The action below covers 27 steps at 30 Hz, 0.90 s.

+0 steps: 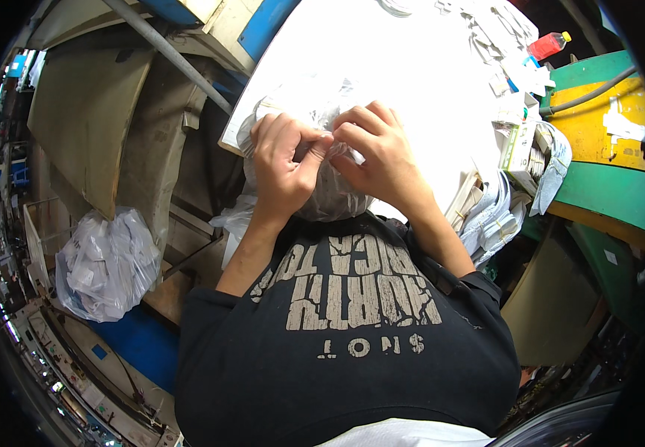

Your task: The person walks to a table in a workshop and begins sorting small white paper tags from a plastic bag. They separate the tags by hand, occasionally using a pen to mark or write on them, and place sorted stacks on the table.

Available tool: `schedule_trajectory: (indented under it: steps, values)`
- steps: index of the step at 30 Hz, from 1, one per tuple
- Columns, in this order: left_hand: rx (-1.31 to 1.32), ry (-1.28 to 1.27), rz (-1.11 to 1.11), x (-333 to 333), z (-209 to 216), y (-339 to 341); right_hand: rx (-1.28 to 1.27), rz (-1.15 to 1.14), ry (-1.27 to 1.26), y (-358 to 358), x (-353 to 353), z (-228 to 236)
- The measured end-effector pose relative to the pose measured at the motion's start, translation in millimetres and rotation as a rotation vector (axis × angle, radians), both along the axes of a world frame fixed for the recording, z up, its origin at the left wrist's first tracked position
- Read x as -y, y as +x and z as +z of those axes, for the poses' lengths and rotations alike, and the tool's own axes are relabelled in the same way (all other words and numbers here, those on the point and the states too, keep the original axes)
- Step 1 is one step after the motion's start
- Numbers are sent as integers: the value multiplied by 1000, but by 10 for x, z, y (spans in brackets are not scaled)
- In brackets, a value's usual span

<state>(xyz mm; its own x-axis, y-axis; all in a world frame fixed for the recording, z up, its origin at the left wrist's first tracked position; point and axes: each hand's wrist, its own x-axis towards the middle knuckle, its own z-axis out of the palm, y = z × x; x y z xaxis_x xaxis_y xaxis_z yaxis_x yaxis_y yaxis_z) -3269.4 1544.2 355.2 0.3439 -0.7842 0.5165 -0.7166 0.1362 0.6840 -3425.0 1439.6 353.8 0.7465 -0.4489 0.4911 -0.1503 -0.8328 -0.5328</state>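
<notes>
A clear plastic bag (330,195) bulges at the near edge of the white table (412,67), close against my shirt. Whatever fills it is pale and too washed out to make out. My left hand (285,153) pinches the gathered top of the bag between thumb and forefinger. Right beside it, my right hand (374,149) is closed on the same plastic, its fingers curled. The fingertips of both hands nearly meet over the bag.
Bundled fabric pieces (490,216) and a small box (517,145) crowd the table's right side. A red bottle (548,46) with a yellow cap lies at the far right. Another filled plastic bag (108,264) sits on the left, below a brown panel (87,119).
</notes>
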Motion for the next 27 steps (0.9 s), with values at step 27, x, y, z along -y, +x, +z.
schedule_trajectory:
  steps: [27]
  values:
    - [-43, 6, 55, -129, -43, 68, 184, -140, -124, -108, 106, -21]
